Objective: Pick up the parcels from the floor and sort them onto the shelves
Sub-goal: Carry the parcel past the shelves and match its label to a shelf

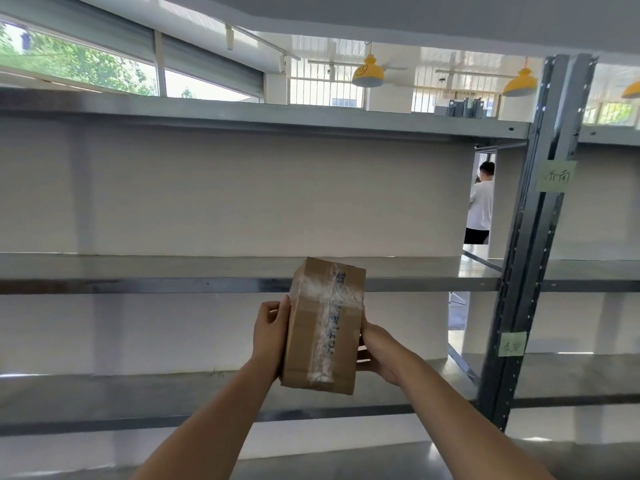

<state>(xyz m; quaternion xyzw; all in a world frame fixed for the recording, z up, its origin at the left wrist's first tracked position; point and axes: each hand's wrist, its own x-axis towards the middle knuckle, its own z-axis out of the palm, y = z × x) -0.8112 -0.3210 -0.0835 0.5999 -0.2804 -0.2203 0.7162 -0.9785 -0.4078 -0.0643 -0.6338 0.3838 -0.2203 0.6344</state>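
Note:
A brown cardboard parcel sealed with clear tape is held up in front of the metal shelving, tilted slightly to the right. My left hand grips its left side with the thumb on the front face. My right hand holds its right side from behind and below. The parcel's top end overlaps the front edge of the middle shelf; whether it touches the shelf I cannot tell. A lower shelf runs below my forearms.
A grey upright post stands at the right with two green paper labels. An upper shelf runs above. Behind the rack stands a white wall panel. A person in a white shirt stands beyond the gap.

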